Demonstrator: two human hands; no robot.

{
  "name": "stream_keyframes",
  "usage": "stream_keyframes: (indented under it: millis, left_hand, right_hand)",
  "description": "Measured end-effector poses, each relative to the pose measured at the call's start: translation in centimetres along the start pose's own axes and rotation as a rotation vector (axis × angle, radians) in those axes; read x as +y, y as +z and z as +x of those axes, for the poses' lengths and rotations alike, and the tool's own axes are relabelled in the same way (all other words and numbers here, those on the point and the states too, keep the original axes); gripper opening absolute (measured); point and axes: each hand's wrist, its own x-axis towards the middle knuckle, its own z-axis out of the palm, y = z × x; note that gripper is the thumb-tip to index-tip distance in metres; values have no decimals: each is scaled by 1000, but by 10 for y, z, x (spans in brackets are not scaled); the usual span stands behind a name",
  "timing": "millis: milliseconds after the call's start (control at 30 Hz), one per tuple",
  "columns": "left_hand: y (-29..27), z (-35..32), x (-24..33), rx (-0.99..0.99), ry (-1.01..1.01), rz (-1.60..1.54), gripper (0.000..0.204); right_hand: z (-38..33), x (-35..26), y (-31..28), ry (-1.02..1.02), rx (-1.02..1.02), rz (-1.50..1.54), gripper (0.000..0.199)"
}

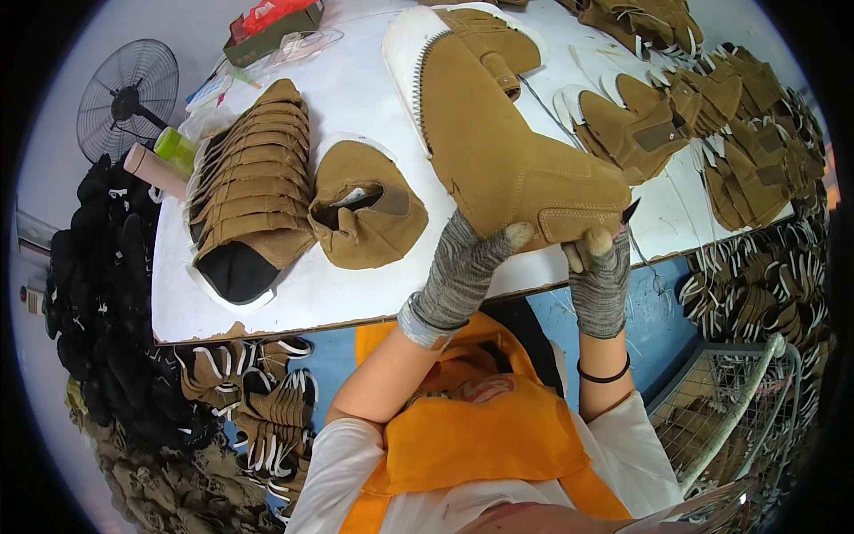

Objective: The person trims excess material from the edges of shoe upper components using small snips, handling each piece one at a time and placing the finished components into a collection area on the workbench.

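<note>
Between my two gloved hands a tan suede boot upper (pixel 511 165) is held up over the table. Its white edge with dark zigzag stitching points away from me. My left hand (pixel 461 271), in a grey knit fingerless glove, grips the near left edge with the thumb on top. My right hand (pixel 598 271), gloved alike, has its fingers closed on the near right edge. A dark pointed tip (pixel 630 212) shows beside that hand; the rest of it is hidden. Left of the held piece, another boot upper (pixel 372 214) sits on the table, near a nested row of uppers (pixel 258 169).
The white table (pixel 347 307) carries more tan uppers (pixel 632 133) on the right, with loose threads. At its far left are an open box (pixel 274 34), a pink cup (pixel 153 169) and a fan (pixel 127 102). A wire basket (pixel 725 409) stands right of me.
</note>
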Motion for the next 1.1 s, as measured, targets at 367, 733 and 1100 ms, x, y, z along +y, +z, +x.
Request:
stream_keyframes:
  millis: [367, 733, 1100]
  left_hand:
    - [2, -5, -5, 21, 22, -44, 51]
    - [-1, -11, -16, 35, 49, 7, 57]
    - [2, -18, -9, 158, -1, -82, 43]
  right_hand:
    - [-3, -51, 43, 244, 125, 671, 50]
    - [11, -43, 24, 173, 85, 720, 29]
    - [4, -69, 41, 135, 219, 563, 47]
